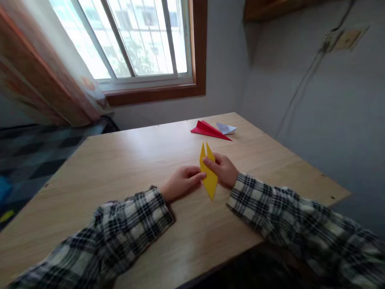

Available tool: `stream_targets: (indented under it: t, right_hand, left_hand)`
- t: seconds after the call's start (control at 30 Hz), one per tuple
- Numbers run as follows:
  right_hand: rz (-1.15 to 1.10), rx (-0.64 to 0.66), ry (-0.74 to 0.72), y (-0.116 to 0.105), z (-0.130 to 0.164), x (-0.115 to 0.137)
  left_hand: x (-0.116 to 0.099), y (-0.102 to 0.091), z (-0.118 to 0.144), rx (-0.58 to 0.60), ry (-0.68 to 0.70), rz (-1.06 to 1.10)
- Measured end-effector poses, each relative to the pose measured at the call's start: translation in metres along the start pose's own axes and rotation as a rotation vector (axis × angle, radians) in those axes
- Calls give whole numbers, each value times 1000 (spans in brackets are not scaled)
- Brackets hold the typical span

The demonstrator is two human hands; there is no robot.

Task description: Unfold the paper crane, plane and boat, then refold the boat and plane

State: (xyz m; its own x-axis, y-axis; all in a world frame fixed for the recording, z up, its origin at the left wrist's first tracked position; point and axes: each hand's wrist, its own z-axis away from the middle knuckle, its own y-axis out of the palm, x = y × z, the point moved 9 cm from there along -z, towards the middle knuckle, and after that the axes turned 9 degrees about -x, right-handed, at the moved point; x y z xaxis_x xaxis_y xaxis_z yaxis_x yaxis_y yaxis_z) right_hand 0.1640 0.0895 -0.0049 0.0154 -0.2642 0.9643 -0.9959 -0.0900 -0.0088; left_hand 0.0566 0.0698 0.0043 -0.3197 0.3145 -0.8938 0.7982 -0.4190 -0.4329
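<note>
A folded yellow paper (209,180), a long diamond shape with two points at its far end, lies on the wooden table (126,160). My left hand (182,182) presses its left edge with the fingertips. My right hand (221,169) pinches the paper's upper right part between thumb and fingers. Both arms wear plaid sleeves.
A folded red paper (210,130) and a smaller folded white paper (226,128) lie farther back on the table, near its far right corner. A window with a wooden sill is behind, a curtain at the left, a grey wall close on the right.
</note>
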Motion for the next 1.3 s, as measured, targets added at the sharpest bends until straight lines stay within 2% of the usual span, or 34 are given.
stream_targets:
  t: [0.1,0.2,0.37,0.53,0.83,1.3]
  right_hand:
    - [12,-19,23,-1,0,-1]
    - [-5,5,52,1,0,0]
    - [-33,106,93,10,2,4]
    - [-19,194,138,17,6,2]
    - [15,317,172,25,9,-4]
    - [7,363,203,27,10,-8]
  left_hand:
    - [2,-1,1,-7,-28,19]
    - [6,-6,1,-86,-50,100]
    - [12,-19,-2,-257,-52,375]
    - [20,-24,-3,-302,-101,598]
    - [25,-24,-5,-284,-79,633]
    - [22,-24,-4,-286,-62,596]
